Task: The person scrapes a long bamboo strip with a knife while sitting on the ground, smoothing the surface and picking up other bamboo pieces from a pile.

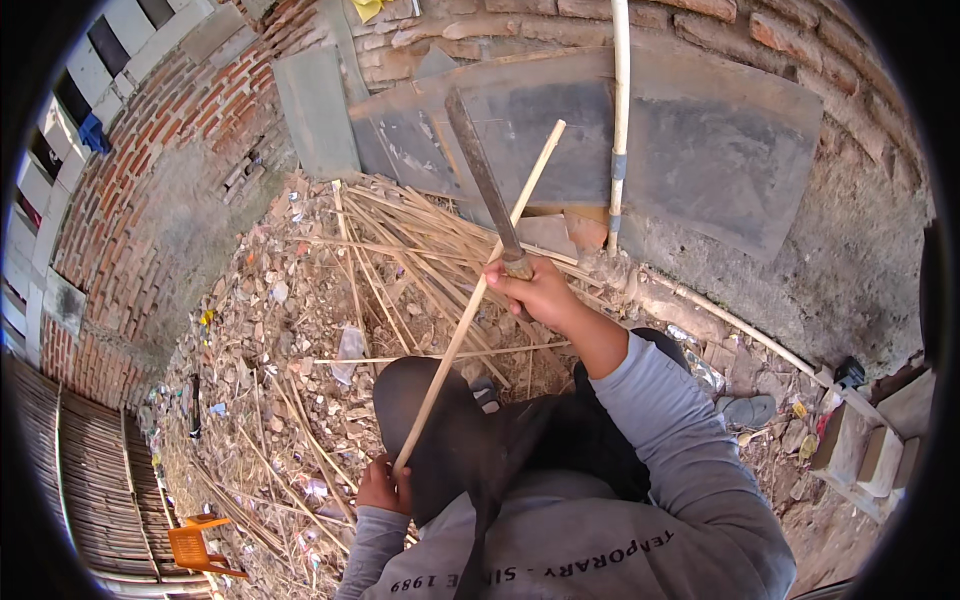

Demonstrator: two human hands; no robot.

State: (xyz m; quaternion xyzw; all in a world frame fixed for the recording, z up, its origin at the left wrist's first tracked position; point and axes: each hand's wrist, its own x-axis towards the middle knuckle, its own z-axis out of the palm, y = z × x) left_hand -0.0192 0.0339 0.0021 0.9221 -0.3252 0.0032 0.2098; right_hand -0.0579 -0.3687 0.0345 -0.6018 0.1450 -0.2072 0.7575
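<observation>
A long pale bamboo strip (pixel 447 362) slants across my lap, its far end rising toward the wall. Near its lower end, my left hand (pixel 384 486) is closed round it beside my knee. My right hand (pixel 540 292) grips the handle of a machete (pixel 482 172), whose long dark blade points up and away from me. Between the hand and the blade's base the strip passes, crossing behind or against the right fingers; whether those fingers also pinch it I cannot tell. Many more bamboo strips (pixel 425 235) lie heaped on the ground ahead of my knees.
Rubble and litter (pixel 270 290) cover the ground around me. Grey sheets (pixel 700 150) lean on the brick wall ahead, with a white pipe (pixel 620 110) standing before them. An orange plastic chair (pixel 195 547) is at lower left, a sandal (pixel 748 411) at right.
</observation>
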